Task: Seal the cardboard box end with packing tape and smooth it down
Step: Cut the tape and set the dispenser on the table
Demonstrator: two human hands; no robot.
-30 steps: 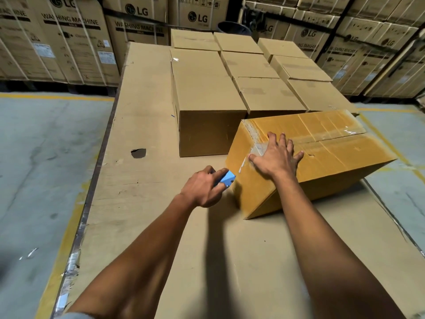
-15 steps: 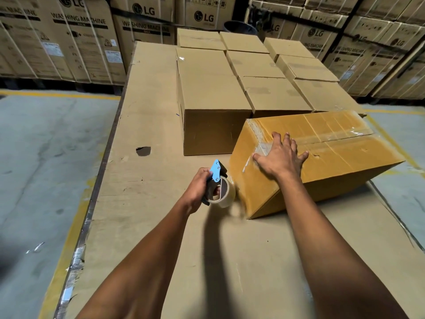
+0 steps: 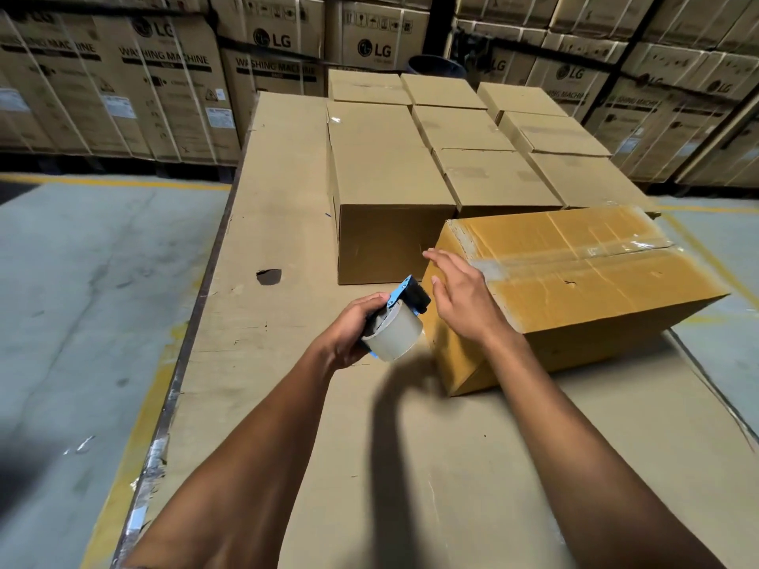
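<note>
A yellowish cardboard box (image 3: 583, 281) lies on its side on the cardboard-covered work surface (image 3: 287, 199), its near end facing me. Clear tape runs along its top seam and over the near top edge. My left hand (image 3: 353, 334) grips a blue tape dispenser (image 3: 396, 322) with a roll of tape, held just left of the box's near end. My right hand (image 3: 464, 297) hovers with fingers spread over the box's near top corner, slightly above the cardboard.
Several closed brown boxes (image 3: 390, 174) stand in rows behind the yellowish box. Stacked LG washing machine cartons (image 3: 164, 88) line the back. A dark hole (image 3: 269, 276) marks the surface at left. Grey floor with yellow lines lies on both sides.
My left hand pulled the dispenser back from the box end and tilted it so the roll shows. My right hand lifted off the box top and shifted left toward the near corner.
</note>
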